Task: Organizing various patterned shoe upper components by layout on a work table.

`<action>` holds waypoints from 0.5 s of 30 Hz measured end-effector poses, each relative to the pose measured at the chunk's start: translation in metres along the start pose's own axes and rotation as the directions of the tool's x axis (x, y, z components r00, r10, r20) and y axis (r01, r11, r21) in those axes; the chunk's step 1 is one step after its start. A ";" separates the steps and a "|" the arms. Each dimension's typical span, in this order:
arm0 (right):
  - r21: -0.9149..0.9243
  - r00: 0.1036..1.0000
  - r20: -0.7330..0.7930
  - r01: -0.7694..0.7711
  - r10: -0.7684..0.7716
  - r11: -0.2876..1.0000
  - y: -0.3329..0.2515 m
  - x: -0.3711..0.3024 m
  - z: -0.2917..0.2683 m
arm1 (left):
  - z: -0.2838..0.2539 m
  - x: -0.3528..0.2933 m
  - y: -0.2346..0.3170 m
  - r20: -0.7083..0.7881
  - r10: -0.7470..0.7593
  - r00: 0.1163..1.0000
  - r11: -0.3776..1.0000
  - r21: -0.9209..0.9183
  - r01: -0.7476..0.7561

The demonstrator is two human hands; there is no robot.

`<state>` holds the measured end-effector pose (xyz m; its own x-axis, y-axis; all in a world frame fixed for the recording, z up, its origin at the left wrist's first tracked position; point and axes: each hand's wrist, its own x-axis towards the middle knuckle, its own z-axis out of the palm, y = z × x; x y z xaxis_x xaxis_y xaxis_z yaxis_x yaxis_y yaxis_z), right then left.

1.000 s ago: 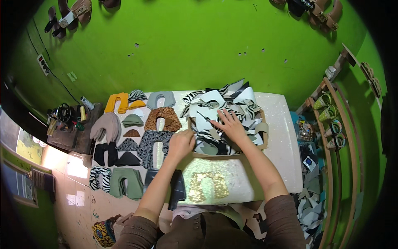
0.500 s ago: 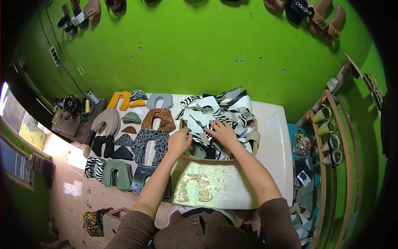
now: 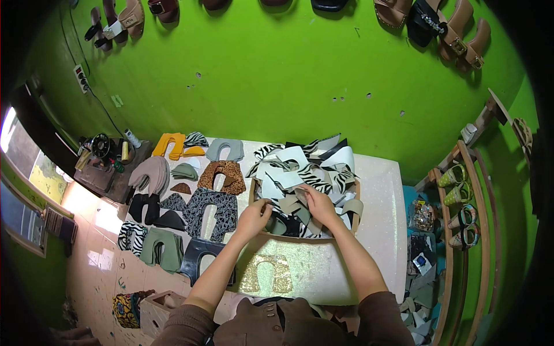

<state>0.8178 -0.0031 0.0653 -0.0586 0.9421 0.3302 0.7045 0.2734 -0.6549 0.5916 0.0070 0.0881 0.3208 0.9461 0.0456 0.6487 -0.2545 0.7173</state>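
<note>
A shallow cardboard box (image 3: 288, 237) stands on the table, heaped with material scraps in zebra print, white, black, grey and beige. At its left edge is my left hand (image 3: 254, 219), fingers curled in toward the thumb; whatever they hold is too small to make out. My right hand (image 3: 319, 207) is over the middle of the heap, pinching a small beige-grey scrap (image 3: 300, 196) between thumb and fingers. White scraps (image 3: 291, 155) and zebra-print scraps (image 3: 316, 179) lie beyond my fingers. A dark green-grey scrap (image 3: 277, 224) is in the near left corner.
Stacks of U-shaped cut pieces, such as leopard print (image 3: 231, 179), grey patterned (image 3: 195, 216) and green (image 3: 151, 249), cover the table's left side. A glittery gold U-shaped piece (image 3: 281, 271) lies before me. At right stands a wooden rack (image 3: 482, 196) with sandals; a sewing machine (image 3: 104, 155) is at left.
My right hand has gone from lying spread on the scraps to pinching a beige-grey one. The left hand has shifted slightly, and scraps in the box have been moved around. The view has tilted slightly.
</note>
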 end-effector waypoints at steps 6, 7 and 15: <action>-0.195 0.998 -0.067 -0.011 -0.002 0.981 -0.060 -0.018 0.013 | 0.026 -0.004 0.000 0.200 -0.027 0.979 0.731 -0.665 0.155; -0.162 0.992 -0.109 0.040 -0.058 0.986 -0.068 -0.020 0.021 | 0.027 0.000 -0.006 0.261 -0.036 0.965 0.725 -0.658 0.205; 0.087 0.989 0.079 0.115 -0.122 0.990 -0.069 -0.006 0.037 | 0.003 -0.006 -0.022 0.230 -0.394 0.890 0.367 -0.848 0.382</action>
<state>0.7434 -0.0200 0.0835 -0.2004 0.9140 0.3527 0.6288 0.3961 -0.6692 0.5770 0.0059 0.0698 0.1887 0.8959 -0.4022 -0.2251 0.4382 0.8702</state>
